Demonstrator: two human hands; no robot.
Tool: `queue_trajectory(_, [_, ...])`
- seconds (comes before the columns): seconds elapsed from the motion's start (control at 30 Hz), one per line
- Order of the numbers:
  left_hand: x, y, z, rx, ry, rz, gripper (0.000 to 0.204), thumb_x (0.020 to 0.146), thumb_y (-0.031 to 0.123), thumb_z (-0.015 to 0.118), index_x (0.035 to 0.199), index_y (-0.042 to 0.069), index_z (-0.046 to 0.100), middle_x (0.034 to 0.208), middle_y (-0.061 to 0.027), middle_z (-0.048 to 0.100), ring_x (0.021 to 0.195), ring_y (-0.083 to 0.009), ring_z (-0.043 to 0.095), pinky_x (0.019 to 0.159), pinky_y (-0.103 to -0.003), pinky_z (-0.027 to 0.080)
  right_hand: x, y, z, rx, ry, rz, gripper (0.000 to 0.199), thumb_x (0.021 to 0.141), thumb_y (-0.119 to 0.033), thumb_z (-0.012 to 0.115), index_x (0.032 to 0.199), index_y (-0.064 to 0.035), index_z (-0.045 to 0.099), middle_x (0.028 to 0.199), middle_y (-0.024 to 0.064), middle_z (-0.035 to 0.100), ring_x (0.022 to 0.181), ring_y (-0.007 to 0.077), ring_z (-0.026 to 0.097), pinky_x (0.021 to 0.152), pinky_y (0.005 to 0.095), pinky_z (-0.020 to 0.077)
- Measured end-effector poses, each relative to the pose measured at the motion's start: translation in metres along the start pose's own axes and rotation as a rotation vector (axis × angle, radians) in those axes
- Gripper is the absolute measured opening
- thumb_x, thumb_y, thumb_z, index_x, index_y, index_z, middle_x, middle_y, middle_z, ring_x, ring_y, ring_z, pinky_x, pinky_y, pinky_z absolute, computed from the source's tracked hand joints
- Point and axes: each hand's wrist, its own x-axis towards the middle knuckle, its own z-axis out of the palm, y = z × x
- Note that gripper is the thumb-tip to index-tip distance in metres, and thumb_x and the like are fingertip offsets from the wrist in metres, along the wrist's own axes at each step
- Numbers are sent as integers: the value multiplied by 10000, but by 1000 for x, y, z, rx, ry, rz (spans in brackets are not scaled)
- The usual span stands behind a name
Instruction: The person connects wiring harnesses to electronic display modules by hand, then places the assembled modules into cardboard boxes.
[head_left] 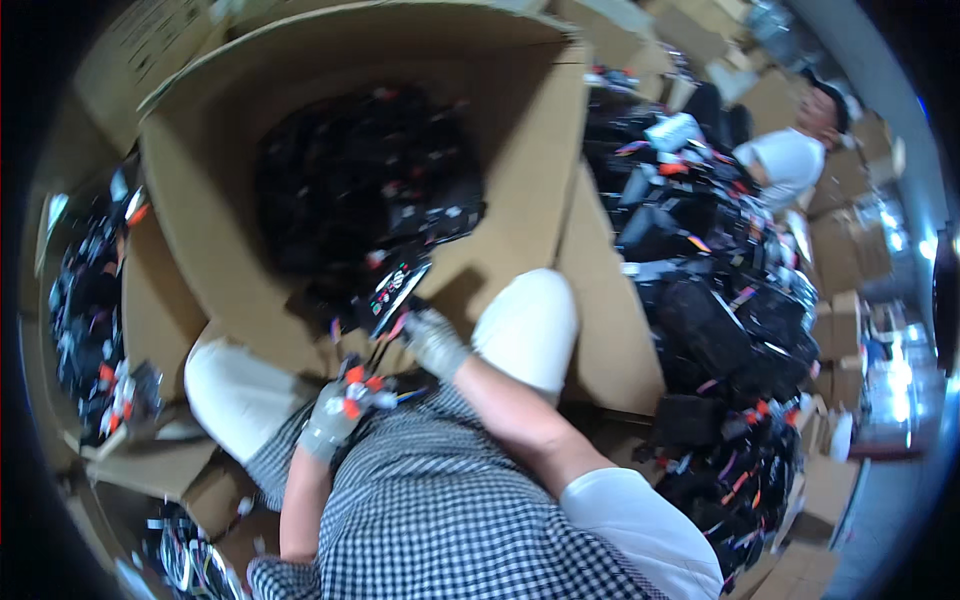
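Note:
My right hand (435,343), in a pale work glove, is closed on the lower end of a flat black panel-like part (397,292) with small white and coloured marks on its face. Dark and reddish wires run down from it toward my lap. There my gloved left hand (331,421) is closed round a bunch of red and white cable connectors (362,388). Blur hides how each fingertip sits. Just beyond the black part, a heap of black parts (370,170) lies inside a large open cardboard box (525,180).
The box opens toward me between my knees. More black parts with coloured wires (700,320) are piled along the right, and another pile (85,300) stands at the left. Bundled cables (190,555) lie lower left. A person (790,160) in a white shirt is at the upper right.

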Motion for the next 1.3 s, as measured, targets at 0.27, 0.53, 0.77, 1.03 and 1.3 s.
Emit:
queue_trajectory(0.27, [8,18,0,1391,37,293,298,749,17,532,1047,13,524,905,-48,615,785,-153,608,715,-273,493,-8,12,-29,-784,289,154,231,868,-267,531,982,-76,591,784,70,615,676,160,553,608,286,435])
queue_trajectory(0.53, [13,45,16,899,-31,319,151,725,158,654,831,53,635,780,-120,615,722,-281,589,614,-362,448,-91,-59,73,-1243,-428,-226,370,890,-317,497,1157,-61,521,1098,135,569,904,322,589,793,365,470])
queue_trajectory(0.77, [-17,35,-52,966,416,367,166,726,149,700,674,27,600,573,-59,570,513,-178,553,479,-281,421,-44,-130,51,-930,-131,286,246,888,-188,544,1093,-56,581,820,-62,563,667,8,461,562,147,378])
queue_trajectory(1.03, [33,148,-40,198,510,540,485,776,510,610,670,56,477,553,-39,498,439,-135,468,447,-262,405,109,-76,-56,-626,446,259,116,854,-165,567,913,-66,577,673,-27,533,527,50,479,462,187,389])
queue_trajectory(1.3, [69,137,-53,159,-161,282,419,804,383,573,829,-29,646,711,-81,630,531,-91,541,445,-200,394,187,-18,-65,239,631,240,84,783,-109,637,855,-97,596,667,10,536,476,109,492,439,206,467])
